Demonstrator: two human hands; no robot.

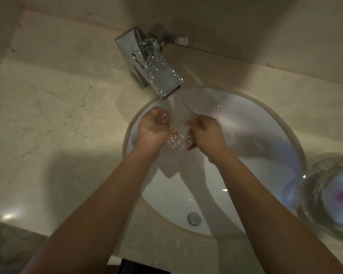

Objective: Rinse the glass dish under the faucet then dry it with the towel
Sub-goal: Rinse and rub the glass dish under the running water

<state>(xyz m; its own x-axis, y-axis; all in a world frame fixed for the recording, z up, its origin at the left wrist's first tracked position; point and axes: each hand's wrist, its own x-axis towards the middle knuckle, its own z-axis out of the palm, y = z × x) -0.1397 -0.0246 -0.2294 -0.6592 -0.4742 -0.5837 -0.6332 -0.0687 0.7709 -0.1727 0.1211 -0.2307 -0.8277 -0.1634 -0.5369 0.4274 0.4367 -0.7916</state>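
Holding the glass dish (175, 138) between both hands under the running stream, you have it low in the white sink (255, 119), just below the spout of the chrome faucet (156, 76). Your left hand (153, 128) curls closed over its left edge and your right hand (205, 132) clasps the right edge, so both are gripping the dish. From the head view, the likeliest trouble is a slip: wet glass is slick, and water hitting it may push it out of your fingers onto the hard basin. Another glass bowl (333, 194) sits just beside the sink on your right; a wide elbow swing could knock it. No towel is in view, so you may have to search with dripping hands.
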